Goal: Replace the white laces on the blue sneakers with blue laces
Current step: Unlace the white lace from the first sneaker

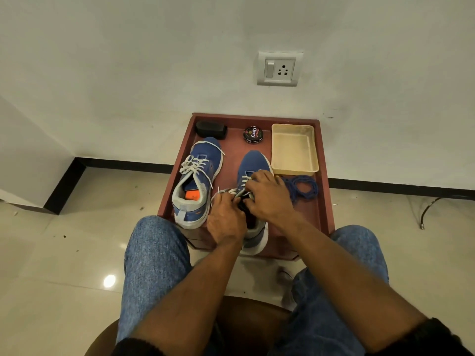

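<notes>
Right under the two hands sat a blue sneaker with its toe pointing away from the person. It had a white sole and white laces, and the laces looked loose and pulled up near the tongue. The left hand was curled and pinched a bit of white lace by the near end of the shoe. The right hand lay over the middle of the shoe with its fingers bent down into the laces, and it seemed to grip them too, though the fingertips were hidden.

Just left of the left hand lay the other blue sneaker. Its white laces were still threaded through, and an orange patch showed inside it.

Just right of the right hand, a pile of blue laces lay in a loose coil, almost touching the wrist side of that hand.

Past the hands, farther from the person, stood a pale tray, a round polish tin and a black case. All these things sat on a small red-brown table against the wall. The person's knees in blue jeans were on each side of the arms.
</notes>
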